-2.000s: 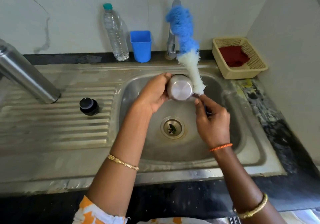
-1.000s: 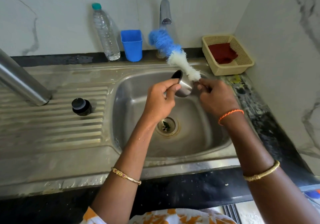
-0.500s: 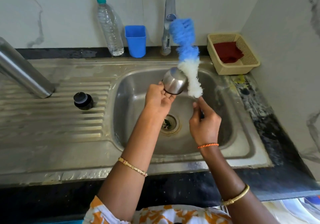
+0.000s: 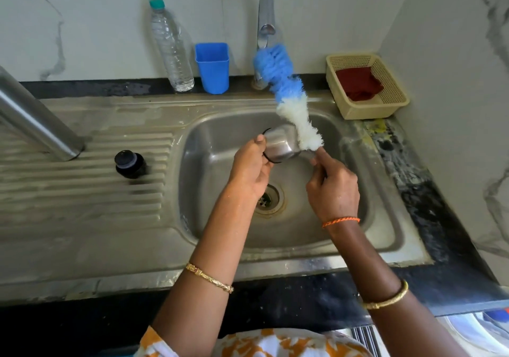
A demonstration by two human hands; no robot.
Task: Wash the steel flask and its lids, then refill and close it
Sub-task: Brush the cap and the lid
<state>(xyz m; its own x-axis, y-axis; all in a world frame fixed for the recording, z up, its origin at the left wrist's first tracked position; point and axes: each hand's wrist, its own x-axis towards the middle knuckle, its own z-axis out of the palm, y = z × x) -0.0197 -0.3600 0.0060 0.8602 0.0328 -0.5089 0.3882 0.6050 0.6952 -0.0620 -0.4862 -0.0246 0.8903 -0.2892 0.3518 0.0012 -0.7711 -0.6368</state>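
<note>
Steel cup lid (image 4: 281,144) gripped by left hand (image 4: 252,169) | right hand (image 4: 332,188) clutches brush (image 4: 292,100), scrubbing outside | flask (image 4: 35,119), black stopper (image 4: 129,163) wait on drainer | refill, closing left

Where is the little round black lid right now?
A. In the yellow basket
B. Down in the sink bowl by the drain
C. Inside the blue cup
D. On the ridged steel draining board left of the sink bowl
D: the small round black lid sits by itself on the ridged steel draining board, left of the sink bowl, touched by neither hand.
</note>
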